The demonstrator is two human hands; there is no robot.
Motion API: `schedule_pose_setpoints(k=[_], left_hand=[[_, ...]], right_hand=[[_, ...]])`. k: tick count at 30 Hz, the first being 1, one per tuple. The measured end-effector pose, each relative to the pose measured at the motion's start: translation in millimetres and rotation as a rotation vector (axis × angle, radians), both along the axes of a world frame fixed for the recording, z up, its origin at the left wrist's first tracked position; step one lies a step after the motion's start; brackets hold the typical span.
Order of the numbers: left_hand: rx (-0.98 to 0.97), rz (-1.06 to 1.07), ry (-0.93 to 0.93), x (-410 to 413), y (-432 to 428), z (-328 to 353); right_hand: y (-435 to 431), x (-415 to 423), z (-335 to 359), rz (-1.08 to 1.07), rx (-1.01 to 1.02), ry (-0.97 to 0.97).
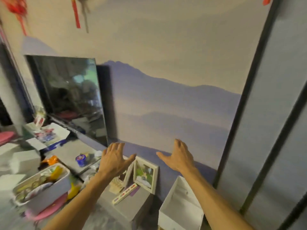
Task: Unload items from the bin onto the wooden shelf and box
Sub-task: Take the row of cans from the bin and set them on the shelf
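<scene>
A: Two hands, left hand (114, 161) and right hand (178, 156), spread wide, holding nothing. Where is the bin (41, 185)?

B: At the bench's (69, 153) left edge, full. Contents blurred, probably light, loose oddments; grip each by its stiffest part.

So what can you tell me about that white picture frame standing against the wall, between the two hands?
The picture frame is white with a moulded border that looks like painted wood. It holds a blurred photo, mostly green. It stands upright, leaning back against the mural wall, on top of a grey box. A second white frame leans beside it on its left, seemingly touching. The open left hand hovers just above and left of it; neither hand touches it.
</scene>
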State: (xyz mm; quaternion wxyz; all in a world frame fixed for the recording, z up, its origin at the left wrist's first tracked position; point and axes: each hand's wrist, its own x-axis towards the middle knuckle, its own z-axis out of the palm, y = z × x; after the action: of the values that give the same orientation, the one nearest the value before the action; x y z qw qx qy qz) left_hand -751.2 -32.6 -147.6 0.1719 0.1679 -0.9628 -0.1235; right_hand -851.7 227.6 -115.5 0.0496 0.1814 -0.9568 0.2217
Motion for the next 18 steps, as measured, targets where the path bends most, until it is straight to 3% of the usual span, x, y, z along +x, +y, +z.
schedule_pose_setpoints(k=[10, 18], left_hand=[[0.005, 0.442, -0.035, 168, -192, -7], [-0.008, 0.650, -0.132, 254, -367, -28]], right_hand=[[-244, 79, -16, 0.364, 0.037, -0.060], [-457, 121, -33, 0.553, 0.073, -0.088]])
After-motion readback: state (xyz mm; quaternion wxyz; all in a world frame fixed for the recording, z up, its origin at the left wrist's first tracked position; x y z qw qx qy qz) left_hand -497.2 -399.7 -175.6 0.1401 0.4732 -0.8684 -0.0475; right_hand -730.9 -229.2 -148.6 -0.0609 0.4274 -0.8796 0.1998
